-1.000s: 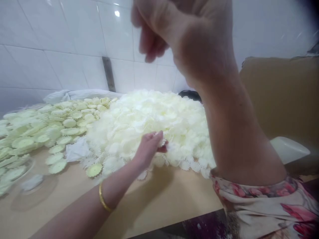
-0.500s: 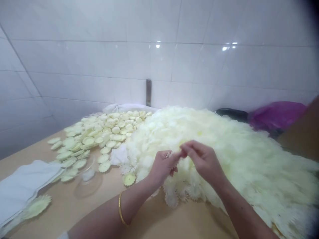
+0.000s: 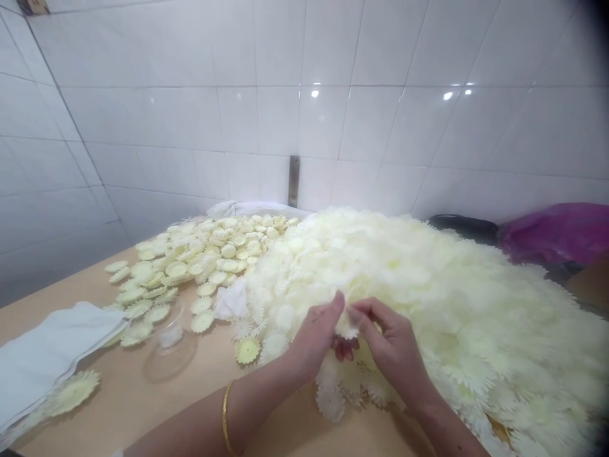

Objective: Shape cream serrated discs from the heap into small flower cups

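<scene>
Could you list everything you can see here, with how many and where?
Frilled discs: too many to count, whitish to yellow-green, big right heap, smaller left pile
Held disc: one, pale, between hands
Crumpled scrap: one, white, between piles
Clear dish: one, white lump inside, left
Sheets: several, white, far left
Table: one, tan, beneath
Tiled wall: white, behind
Metal strip: one, grey, wall
Cloth or bag: white, back
Dark item: one, back right
Sheeting: magenta, right
Bangle: one, gold, left arm
Left hand, right hand: centre
</scene>
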